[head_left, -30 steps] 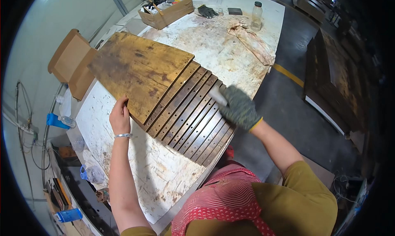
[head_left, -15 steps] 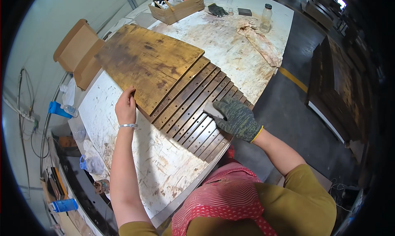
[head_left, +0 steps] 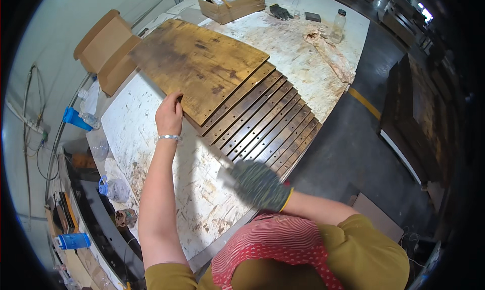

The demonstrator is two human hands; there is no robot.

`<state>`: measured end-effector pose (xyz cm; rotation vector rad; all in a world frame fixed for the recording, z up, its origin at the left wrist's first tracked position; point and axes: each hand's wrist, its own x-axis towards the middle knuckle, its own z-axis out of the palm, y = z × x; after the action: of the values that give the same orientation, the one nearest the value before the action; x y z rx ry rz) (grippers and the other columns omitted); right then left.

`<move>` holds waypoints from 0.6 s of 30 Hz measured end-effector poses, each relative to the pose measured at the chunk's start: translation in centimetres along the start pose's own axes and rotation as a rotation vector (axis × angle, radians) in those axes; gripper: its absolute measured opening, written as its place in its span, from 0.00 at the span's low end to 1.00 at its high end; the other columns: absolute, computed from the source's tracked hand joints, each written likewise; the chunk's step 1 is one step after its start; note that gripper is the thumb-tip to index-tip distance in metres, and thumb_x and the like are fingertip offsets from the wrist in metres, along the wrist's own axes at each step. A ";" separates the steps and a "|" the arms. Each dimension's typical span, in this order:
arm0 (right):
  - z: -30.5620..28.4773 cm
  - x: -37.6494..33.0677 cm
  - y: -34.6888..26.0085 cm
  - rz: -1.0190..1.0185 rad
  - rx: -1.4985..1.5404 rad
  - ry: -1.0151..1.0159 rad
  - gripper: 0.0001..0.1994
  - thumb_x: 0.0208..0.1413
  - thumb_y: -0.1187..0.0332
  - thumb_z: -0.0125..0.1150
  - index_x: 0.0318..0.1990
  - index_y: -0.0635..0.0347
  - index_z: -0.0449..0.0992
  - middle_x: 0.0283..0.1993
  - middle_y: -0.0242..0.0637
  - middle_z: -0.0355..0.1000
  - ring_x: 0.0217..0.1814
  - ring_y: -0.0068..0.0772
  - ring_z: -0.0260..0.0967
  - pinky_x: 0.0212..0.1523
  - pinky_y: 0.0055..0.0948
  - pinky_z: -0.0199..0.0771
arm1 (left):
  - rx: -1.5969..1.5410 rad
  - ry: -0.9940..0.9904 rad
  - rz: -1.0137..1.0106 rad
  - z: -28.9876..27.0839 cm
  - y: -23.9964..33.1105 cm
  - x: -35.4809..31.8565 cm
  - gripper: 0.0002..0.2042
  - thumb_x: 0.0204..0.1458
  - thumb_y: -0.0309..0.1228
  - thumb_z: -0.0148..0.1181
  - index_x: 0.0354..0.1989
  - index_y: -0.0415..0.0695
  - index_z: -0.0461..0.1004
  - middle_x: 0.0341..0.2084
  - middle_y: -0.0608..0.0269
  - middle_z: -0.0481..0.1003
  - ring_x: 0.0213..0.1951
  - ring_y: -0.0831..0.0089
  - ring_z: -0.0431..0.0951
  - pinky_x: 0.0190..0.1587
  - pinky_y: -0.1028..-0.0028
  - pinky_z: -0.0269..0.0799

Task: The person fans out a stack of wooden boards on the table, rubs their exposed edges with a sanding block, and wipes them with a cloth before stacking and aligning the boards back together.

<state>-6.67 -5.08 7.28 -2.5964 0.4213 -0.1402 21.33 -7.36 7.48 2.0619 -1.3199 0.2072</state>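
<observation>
Overlapping wooden boards lie fanned out on the white worktable (head_left: pixel 197 204). The top wooden board (head_left: pixel 202 70) is broad and yellow-brown with dark stains. Below it, the exposed edge strips (head_left: pixel 273 123) of the darker boards show rows of small holes. My bare left hand (head_left: pixel 169 115), with a silvery bracelet at the wrist, is closed on the top board's near left edge. My right hand (head_left: pixel 260 185), in a dark green knit glove with a yellow cuff, is by the near left end of the strips. It holds a pale grey block (head_left: pixel 226 176), blurred by motion.
A cardboard box of supplies (head_left: pixel 232 9), a dark glove (head_left: pixel 280 12), a dark block (head_left: pixel 312 17), a lidded jar (head_left: pixel 338 26) and a stained cloth (head_left: pixel 328 55) lie toward the back. An open carton (head_left: pixel 108 52) stands at left. Stacked panels (head_left: pixel 414 118) stand at right across the floor.
My right hand with the pale block has moved left and nearer, off the middle of the strips to their near left end. My left hand still holds the top board's edge. The view has shifted slightly.
</observation>
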 end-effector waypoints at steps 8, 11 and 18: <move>-9.5 -1.4 8.8 0.288 0.029 0.476 0.20 0.56 0.57 0.52 0.49 0.64 0.72 0.40 0.51 0.70 0.44 0.49 0.68 0.47 0.41 0.68 | -0.001 -0.009 -0.040 -1.1 -0.7 -0.7 0.11 0.53 0.25 0.51 0.42 0.46 0.76 0.40 0.60 0.77 0.39 0.60 0.78 0.42 0.68 0.73; -11.1 -2.0 15.9 0.490 -0.086 0.604 0.22 0.53 0.55 0.56 0.49 0.62 0.72 0.42 0.50 0.69 0.45 0.50 0.68 0.48 0.40 0.69 | 0.015 -0.016 -0.011 -0.8 -0.1 -0.2 0.11 0.53 0.25 0.50 0.43 0.45 0.75 0.41 0.60 0.77 0.40 0.60 0.78 0.42 0.68 0.73; -8.5 -0.6 13.7 0.285 -0.153 0.410 0.20 0.48 0.60 0.57 0.48 0.60 0.71 0.40 0.49 0.68 0.44 0.50 0.66 0.45 0.43 0.67 | 0.024 -0.018 -0.021 -0.4 -0.4 -0.2 0.10 0.54 0.24 0.49 0.41 0.44 0.75 0.42 0.60 0.77 0.40 0.61 0.78 0.42 0.68 0.73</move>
<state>-12.43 -20.17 7.90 -2.6156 0.9748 -0.5646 21.65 -6.87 7.58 2.1014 -1.3119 0.1961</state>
